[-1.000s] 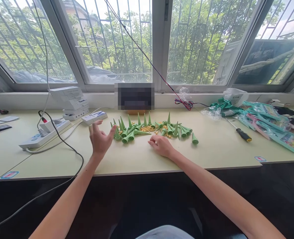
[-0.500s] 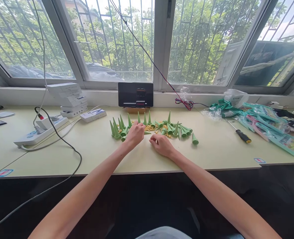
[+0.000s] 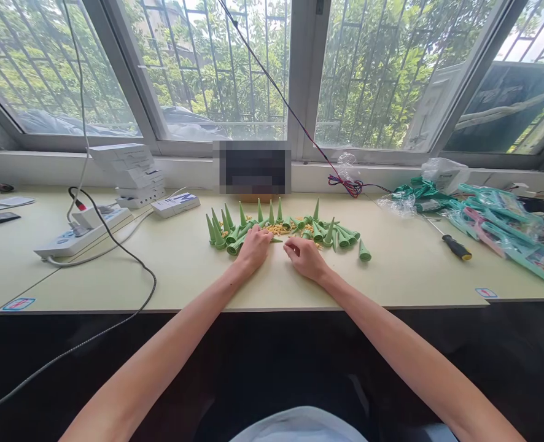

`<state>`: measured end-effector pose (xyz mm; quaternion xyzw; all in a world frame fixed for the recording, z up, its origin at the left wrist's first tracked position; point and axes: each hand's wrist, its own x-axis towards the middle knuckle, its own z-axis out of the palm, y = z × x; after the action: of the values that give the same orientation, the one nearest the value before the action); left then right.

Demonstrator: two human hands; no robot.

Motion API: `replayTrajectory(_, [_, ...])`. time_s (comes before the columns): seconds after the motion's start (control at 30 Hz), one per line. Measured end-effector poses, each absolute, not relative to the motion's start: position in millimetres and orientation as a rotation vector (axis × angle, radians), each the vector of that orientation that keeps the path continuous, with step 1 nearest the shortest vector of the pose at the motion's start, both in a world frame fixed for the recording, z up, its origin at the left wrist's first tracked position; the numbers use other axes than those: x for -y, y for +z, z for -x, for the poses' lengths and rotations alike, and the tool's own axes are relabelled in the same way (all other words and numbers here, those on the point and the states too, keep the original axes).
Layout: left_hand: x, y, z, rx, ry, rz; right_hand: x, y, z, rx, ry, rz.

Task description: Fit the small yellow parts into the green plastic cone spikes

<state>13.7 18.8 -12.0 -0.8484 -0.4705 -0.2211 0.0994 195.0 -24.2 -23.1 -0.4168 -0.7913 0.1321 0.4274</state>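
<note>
A long pale yellow-green worktop (image 3: 184,276) runs under a barred window with trees outside. At its middle lies a heap of green plastic cones (image 3: 229,239), some standing point-up and others on their sides, with small yellow pieces (image 3: 279,229) scattered among them.

The left hand (image 3: 253,245) has just come in: 1 second ago it was raised and spread wide to the left of the heap; now it rests palm-down at the near edge, fingers bent onto the cones. The right hand (image 3: 305,258) has hardly shifted and sits knuckles-up just in front of the yellow pieces, fingers curled under. Whether either hand grips anything I cannot tell, since the fingertips are hidden. So both hands now meet at the heap, near each other but not touching.

1 green cone (image 3: 364,252) lies apart to the right. Further right are a screwdriver with a black and yellow handle (image 3: 456,247) and a spread of teal plastic packets (image 3: 497,221). To the left sit a white power strip (image 3: 85,236), a black cable (image 3: 129,258) trailing off the table edge, and a stack of white boxes (image 3: 131,175) – all well apart from the hands. A dark blurred screen (image 3: 252,167) stands behind the heap. Nothing lies between the hands and the cones.
</note>
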Motion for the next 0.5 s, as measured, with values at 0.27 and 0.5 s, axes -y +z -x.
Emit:
replayTrajectory(0.27, [-20.1,-14.1,-12.0,1.37,-0.731,2.56,22.2,-24.0,-195.7,1.942,0.337,1.068])
replayTrajectory(0.5, [-19.4,-13.2,-13.1,1.382,-0.675,2.531,20.5,-26.1,-193.8,1.918,0.345,1.087])
